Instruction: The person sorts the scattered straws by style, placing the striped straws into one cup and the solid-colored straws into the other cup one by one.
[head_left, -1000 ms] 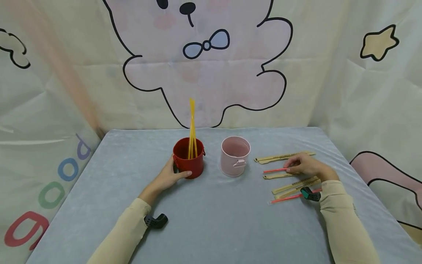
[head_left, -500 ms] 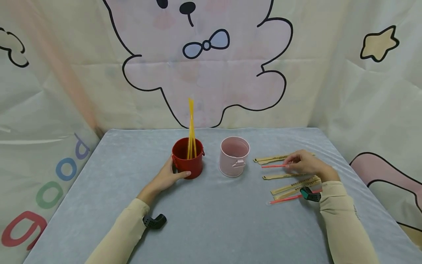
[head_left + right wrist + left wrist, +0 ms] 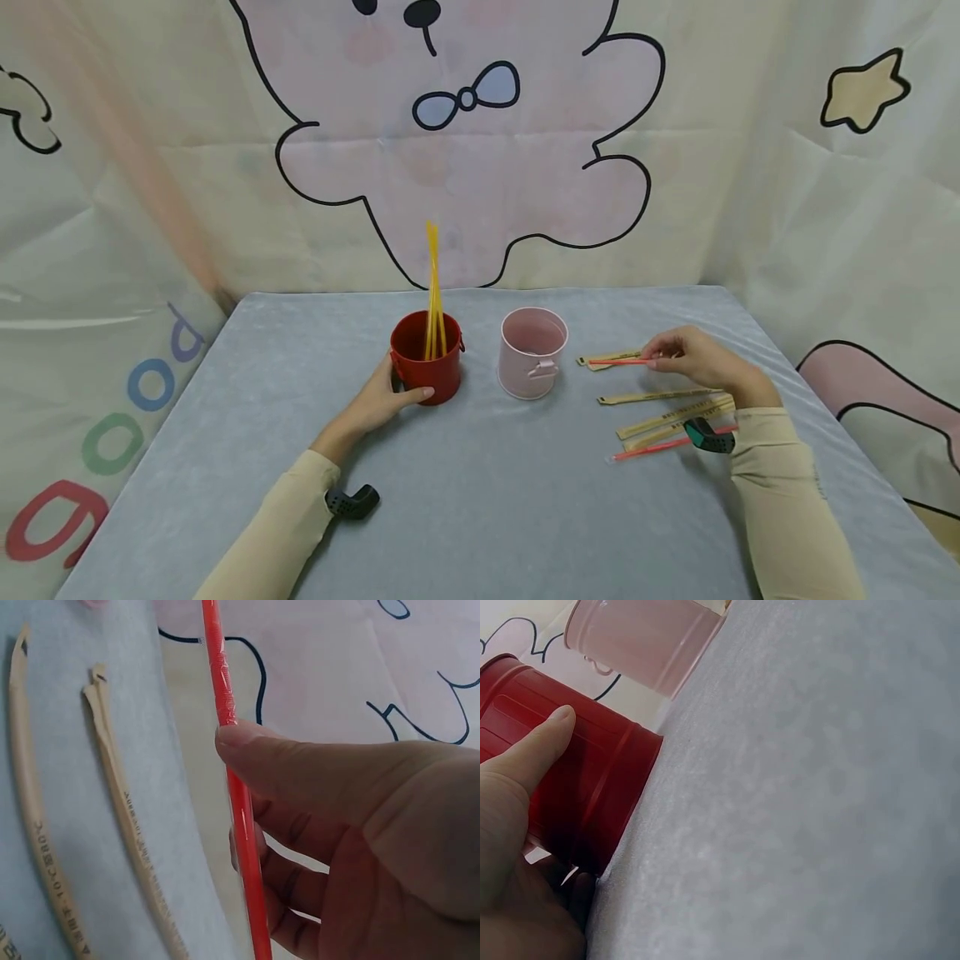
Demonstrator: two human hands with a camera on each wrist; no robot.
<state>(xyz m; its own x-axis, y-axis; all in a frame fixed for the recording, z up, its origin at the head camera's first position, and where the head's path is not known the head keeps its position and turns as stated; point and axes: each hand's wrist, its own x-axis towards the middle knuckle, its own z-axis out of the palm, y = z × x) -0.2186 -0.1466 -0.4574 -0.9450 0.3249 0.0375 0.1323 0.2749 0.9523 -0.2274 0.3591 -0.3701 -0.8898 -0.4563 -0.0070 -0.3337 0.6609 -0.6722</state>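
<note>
My left hand (image 3: 377,402) grips a small red bucket (image 3: 441,382), with the thumb along its near side in the left wrist view. Several yellow straws (image 3: 434,292) stand upright inside the bucket. At the right, my right hand (image 3: 697,360) pinches a red straw (image 3: 238,795) in a clear wrapper between thumb and fingers, held above the table. Beneath it lie straws in printed paper wrappers (image 3: 34,802). Another wrapped red straw (image 3: 652,450) lies nearer to me, partly hidden by the right wrist's camera.
A pale pink bucket (image 3: 531,367) stands just right of the red one. More paper-wrapped straws (image 3: 667,421) lie in rows at the right of the grey-blue cloth (image 3: 487,500). A printed curtain (image 3: 465,192) hangs behind the table and along both sides.
My right hand has lifted the red straw off the cloth and carried it up and slightly away from me. The left hand keeps its grip on the red bucket.
</note>
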